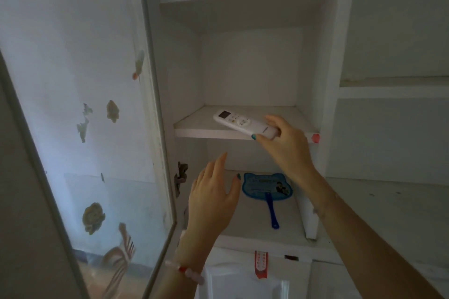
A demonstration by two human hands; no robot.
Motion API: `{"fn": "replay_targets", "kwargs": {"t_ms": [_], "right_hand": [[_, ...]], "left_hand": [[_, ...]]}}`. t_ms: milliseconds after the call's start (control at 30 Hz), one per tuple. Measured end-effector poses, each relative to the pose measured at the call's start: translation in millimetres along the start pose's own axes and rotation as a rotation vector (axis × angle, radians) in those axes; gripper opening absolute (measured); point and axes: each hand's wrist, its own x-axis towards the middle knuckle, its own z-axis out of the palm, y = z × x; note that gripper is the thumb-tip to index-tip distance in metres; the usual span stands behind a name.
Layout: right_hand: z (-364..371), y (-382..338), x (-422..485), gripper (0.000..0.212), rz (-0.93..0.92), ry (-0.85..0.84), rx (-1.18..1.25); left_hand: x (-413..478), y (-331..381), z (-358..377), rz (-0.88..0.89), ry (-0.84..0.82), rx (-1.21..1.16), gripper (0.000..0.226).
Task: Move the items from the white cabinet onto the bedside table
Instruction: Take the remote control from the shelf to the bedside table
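At the white cabinet (pixel 325 56), right hand (pixel 286 143) gripping remote (pixel 240 124), left hand (pixel 211 199) open.

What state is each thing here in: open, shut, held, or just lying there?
glass door: swung open to the left.
remote: gripped at its near end by the right hand, at the front edge of the middle shelf.
blue fan: lying flat on the lower shelf, untouched.
left hand: open, fingers straight, holding nothing.
right hand: curled round the remote.
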Motion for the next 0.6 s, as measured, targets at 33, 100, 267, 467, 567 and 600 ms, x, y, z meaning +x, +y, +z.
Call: {"fn": "replay_targets", "kwargs": {"t_ms": [33, 100, 267, 467, 567, 600], "right_hand": [[-5.0, 0.2, -15.6, 0.050, 0.002, 0.012, 0.030], [-13.4, 3.1, -45.0, 0.049, 0.017, 0.014, 0.071], [-20.4, 17.5, -102.5, 0.048, 0.066, 0.026, 0.066], [-25.8, 30.0, -150.3, 0.050, 0.099, 0.045, -0.003], [-26.5, 31.0, -170.5, 0.052, 0.140, 0.034, -0.013], [-25.6, 30.7, -177.6, 0.053, 0.153, 0.031, -0.016]], "left_hand": [[-0.8, 3.3, -0.9, -0.068, -0.006, -0.143, 0.050], [-2.8, 10.7, -3.4, -0.237, -0.026, -0.520, 0.046], [-17.0, 23.2, -10.1, -0.581, -0.042, -1.230, 0.026], [-43.1, 16.5, -4.4, -0.820, -0.119, -1.540, 0.053], [-54.3, 14.3, -5.5, -0.963, -0.185, -1.616, 0.048], [-58.7, 14.0, -7.5, -0.986, -0.208, -1.640, 0.049]]}}
